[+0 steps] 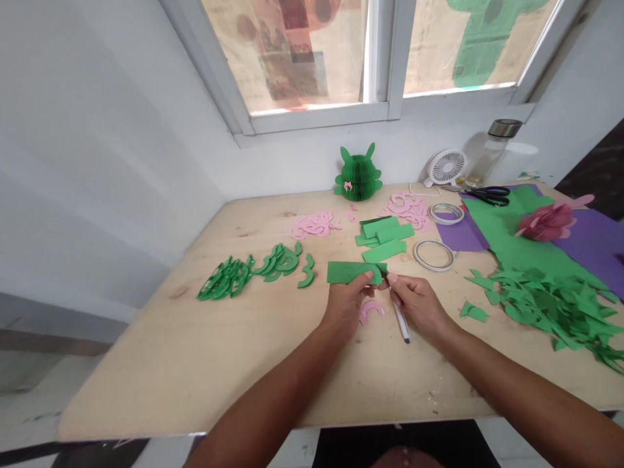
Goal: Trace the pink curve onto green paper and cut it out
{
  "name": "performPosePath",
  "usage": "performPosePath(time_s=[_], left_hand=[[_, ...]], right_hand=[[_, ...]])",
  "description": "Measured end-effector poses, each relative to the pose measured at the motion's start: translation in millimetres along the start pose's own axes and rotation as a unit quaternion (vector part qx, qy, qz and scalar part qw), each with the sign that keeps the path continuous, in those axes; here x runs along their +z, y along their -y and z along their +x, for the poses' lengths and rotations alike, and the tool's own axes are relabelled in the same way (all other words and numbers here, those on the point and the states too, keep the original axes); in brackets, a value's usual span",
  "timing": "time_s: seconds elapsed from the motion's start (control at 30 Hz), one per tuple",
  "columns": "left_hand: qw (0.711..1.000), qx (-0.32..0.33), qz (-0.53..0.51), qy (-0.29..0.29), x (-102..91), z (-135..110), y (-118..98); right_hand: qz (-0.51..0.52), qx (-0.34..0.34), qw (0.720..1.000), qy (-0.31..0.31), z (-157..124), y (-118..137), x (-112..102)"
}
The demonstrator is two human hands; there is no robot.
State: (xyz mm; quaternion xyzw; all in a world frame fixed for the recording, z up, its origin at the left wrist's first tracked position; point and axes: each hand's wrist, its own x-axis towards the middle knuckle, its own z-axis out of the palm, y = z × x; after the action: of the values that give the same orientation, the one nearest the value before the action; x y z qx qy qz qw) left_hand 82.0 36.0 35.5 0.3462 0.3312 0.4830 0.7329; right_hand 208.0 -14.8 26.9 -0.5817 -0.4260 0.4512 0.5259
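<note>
My left hand (347,302) pinches the right end of a folded green paper strip (347,271) that lies on the wooden table (244,351). My right hand (416,304) is closed round a white pen (402,323), its tip at the strip's right edge. A pink curved paper cut-out (371,309) lies between the two hands. More green strips (384,237) are stacked just beyond.
Green curved cut-outs (253,270) lie at the left and pink cut-outs (314,225) farther back. Two tape rolls (433,255), scissors (490,194), green and purple sheets, a heap of green scraps (560,309), a pink paper flower (550,221), a small fan and a green paper cactus (358,174) fill the right and back.
</note>
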Motion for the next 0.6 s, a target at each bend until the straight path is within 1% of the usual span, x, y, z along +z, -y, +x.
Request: performPosePath(time_s=[0.13, 0.43, 0.6], left_hand=[[1.0, -0.003, 0.006, 0.006, 0.1, -0.5, -1.9], [0.999, -0.013, 0.029, -0.015, 1.5, -1.0, -3.8], [0.999, 0.001, 0.044, -0.001, -0.7, 2.5, -1.1]], right_hand=[[-0.007, -0.004, 1.0, 0.004, -0.5, 2.5, 0.6], [-0.02, 0.004, 1.0, 0.009, -0.2, 0.3, -0.4], [-0.017, 0.001, 1.0, 0.005, 0.3, -4.6, -1.3]])
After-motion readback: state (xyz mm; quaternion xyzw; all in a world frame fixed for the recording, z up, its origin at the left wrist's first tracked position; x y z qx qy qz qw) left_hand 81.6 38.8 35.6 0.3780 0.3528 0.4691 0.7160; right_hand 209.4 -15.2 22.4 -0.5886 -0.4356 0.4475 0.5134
